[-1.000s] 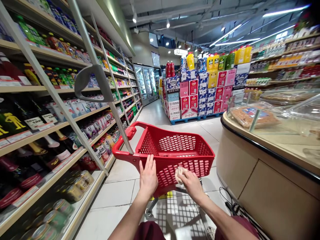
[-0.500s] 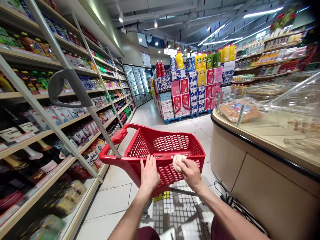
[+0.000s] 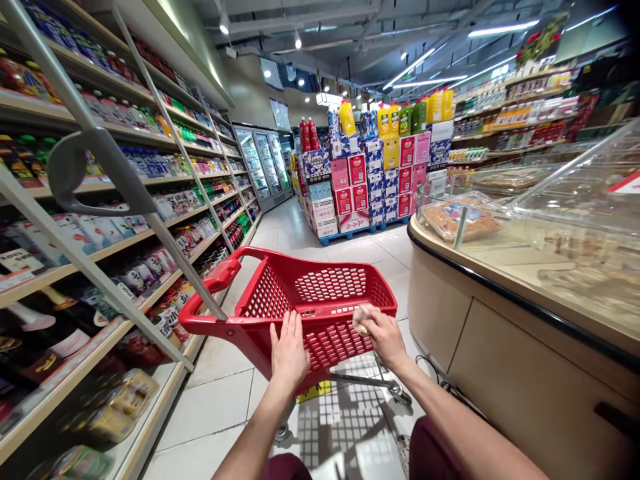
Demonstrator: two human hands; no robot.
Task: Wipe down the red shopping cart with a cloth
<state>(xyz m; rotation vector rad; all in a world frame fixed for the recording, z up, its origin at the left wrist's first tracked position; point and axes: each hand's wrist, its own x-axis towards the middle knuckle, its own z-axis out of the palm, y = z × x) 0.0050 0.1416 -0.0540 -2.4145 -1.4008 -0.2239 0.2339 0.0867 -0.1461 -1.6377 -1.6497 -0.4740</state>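
Note:
A red plastic shopping cart (image 3: 320, 280) with lattice sides stands before me, its handle toward the left. My left hand (image 3: 289, 348) rests against the near rim and side of the basket, its fingers stretched out and holding nothing. Bunched in my right hand (image 3: 386, 339) is a whitish cloth (image 3: 364, 319), which lies against the near side of the basket toward its right end. The palm and fingers hide part of the cloth. A grey pole with a loop grip (image 3: 107, 175) rises at the cart's left end.
Shelves of bottles and cans (image 3: 165, 193) line the left. Stacked drink cartons (image 3: 357, 190) stand on a blue pallet ahead. On the right is a curved counter (image 3: 445, 313) with packaged food under glass. Black cables (image 3: 457, 395) lie at its foot.
My view has turned slightly right, so the cart and counter sit further left. My right hand has slid the cloth a little to the right along the basket's side; my left hand stays by the rim.

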